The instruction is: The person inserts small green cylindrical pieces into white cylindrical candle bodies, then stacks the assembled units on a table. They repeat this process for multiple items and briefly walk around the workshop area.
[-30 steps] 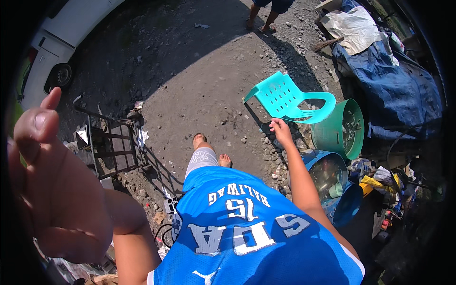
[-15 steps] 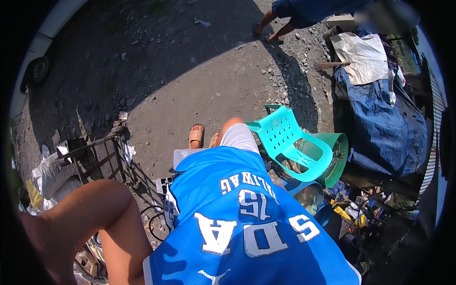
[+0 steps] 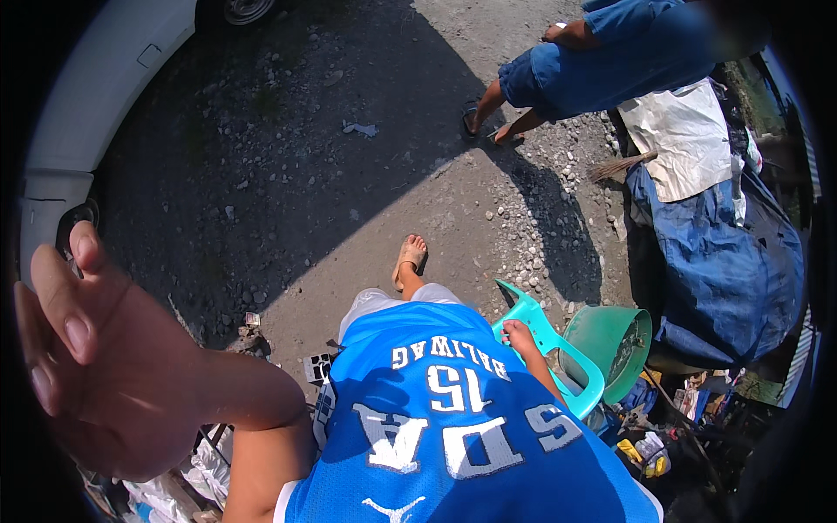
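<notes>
My left hand [image 3: 96,340] is raised close to the camera at the left, fingers bent but apart, with nothing in it. My right hand [image 3: 517,334] is at my right side with its fingers curled at the edge of a turquoise plastic chair [image 3: 584,397]. My torso and forearm cover part of the chair. Just right of the chair, a green plastic tub [image 3: 635,349] lies with its mouth turned sideways.
Ahead at the right, a person in blue [image 3: 602,74] stands on the gravel. Beyond the tub, a blue tarp [image 3: 728,261] covers a pile, with a white sheet [image 3: 680,144] and a stick broom [image 3: 621,166] on it. A white vehicle [image 3: 113,78] is at far left.
My left hand has come up into view, and my right hand now shows at the chair, which appears turned. The view has tilted up, and more of the other person and the vehicle shows.
</notes>
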The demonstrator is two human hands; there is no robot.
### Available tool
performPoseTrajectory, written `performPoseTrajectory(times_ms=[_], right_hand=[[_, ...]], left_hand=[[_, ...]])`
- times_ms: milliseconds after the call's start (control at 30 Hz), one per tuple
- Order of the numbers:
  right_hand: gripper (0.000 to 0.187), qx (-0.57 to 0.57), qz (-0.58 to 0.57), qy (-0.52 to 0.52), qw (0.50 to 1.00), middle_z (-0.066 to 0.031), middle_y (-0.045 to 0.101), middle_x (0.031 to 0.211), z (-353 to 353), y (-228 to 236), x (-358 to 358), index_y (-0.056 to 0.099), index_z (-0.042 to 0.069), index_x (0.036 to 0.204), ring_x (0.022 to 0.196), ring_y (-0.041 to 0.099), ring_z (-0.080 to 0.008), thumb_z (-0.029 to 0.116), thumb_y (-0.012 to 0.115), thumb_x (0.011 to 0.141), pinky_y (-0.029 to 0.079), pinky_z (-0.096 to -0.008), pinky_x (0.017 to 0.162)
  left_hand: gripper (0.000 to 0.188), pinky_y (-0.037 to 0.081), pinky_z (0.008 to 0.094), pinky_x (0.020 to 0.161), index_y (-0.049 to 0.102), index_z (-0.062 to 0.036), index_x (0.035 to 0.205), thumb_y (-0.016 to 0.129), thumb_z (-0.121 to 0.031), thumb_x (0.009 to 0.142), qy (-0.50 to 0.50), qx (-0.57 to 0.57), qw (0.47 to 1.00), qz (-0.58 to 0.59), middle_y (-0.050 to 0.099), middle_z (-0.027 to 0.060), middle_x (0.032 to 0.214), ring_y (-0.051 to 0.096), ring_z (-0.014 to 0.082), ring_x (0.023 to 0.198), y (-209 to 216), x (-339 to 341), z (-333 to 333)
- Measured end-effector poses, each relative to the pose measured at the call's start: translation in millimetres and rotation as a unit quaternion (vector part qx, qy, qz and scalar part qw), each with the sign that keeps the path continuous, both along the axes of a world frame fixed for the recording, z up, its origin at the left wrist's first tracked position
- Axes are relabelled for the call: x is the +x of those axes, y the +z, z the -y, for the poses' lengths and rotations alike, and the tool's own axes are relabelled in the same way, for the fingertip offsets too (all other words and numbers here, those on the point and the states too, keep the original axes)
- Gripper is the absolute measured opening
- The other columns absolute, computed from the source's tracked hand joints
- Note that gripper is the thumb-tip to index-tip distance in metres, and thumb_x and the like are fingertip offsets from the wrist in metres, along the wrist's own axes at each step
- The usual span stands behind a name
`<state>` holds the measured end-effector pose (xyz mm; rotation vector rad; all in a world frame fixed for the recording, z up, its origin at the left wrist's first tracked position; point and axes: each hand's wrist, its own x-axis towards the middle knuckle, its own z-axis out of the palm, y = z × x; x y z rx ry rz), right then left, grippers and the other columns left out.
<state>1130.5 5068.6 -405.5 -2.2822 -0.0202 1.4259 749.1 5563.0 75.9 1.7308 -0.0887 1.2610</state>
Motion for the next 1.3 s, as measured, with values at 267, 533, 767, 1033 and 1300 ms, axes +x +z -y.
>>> performPoseTrajectory(times_ms=[267, 533, 767, 1033, 1300], right_hand=[[0.034, 0.264, 0.133, 0.104, 0.95, -0.0086, 0.073, 0.104, -413, 70, 154, 0.068, 0.003, 0.128, 0.094, 0.066, -0.0157, 0.026, 0.065, 0.103, 0.053, -0.0321, 0.084], [0.035, 0.273, 0.182, 0.197, 0.924, -0.0093, 0.074, 0.106, -685, 109, 254, 0.067, 0.004, 0.129, 0.097, 0.068, -0.0171, 0.027, 0.065, 0.103, 0.053, -0.0345, 0.088], [0.034, -0.11, -0.007, -0.147, 0.983, -0.0084, 0.076, 0.101, -564, -42, 318, 0.067, 0.01, 0.124, 0.082, 0.071, -0.0197, 0.036, 0.056, 0.104, 0.054, -0.0377, 0.066], [0.036, -0.165, -0.114, -0.042, 0.979, -0.0098, 0.076, 0.108, -717, -93, 446, 0.068, 0.008, 0.123, 0.096, 0.071, -0.0207, 0.038, 0.061, 0.103, 0.055, -0.0389, 0.081], [0.038, 0.176, 0.061, -0.093, 0.978, -0.0103, 0.076, 0.111, -1148, -68, 711, 0.069, 0.005, 0.124, 0.104, 0.07, -0.0203, 0.036, 0.067, 0.102, 0.054, -0.0337, 0.09]], left_hand=[[0.019, 0.051, 0.0306, 0.079, 0.067, 0.001, 0.109, 0.063, -0.015, 0.1, 0.154, -0.215, 0.954, -0.139, 0.066, 0.0115, 0.097, 0.064, 0.0168, 0.087, -100, 209, -150], [0.018, 0.052, 0.0319, 0.079, 0.067, -0.0013, 0.108, 0.059, -0.017, 0.105, 0.13, -0.293, 0.946, -0.041, 0.065, 0.0083, 0.096, 0.063, 0.0154, 0.086, -141, 335, -399], [0.017, 0.052, 0.0325, 0.084, 0.065, -0.0032, 0.112, 0.057, -0.018, 0.107, 0.059, -0.344, 0.935, -0.06, 0.064, 0.0058, 0.097, 0.062, 0.0138, 0.091, -105, 483, -616], [0.022, 0.054, 0.0323, 0.087, 0.066, -0.0012, 0.116, 0.061, -0.02, 0.106, -0.086, -0.324, 0.908, -0.251, 0.068, 0.0045, 0.106, 0.065, 0.0132, 0.098, -140, 722, -789], [0.042, 0.054, 0.0426, 0.098, 0.063, -0.0005, 0.133, 0.063, -0.032, 0.105, -0.184, -0.075, 0.827, -0.526, 0.072, 0.0198, 0.123, 0.069, 0.0298, 0.116, -155, 987, -931]])
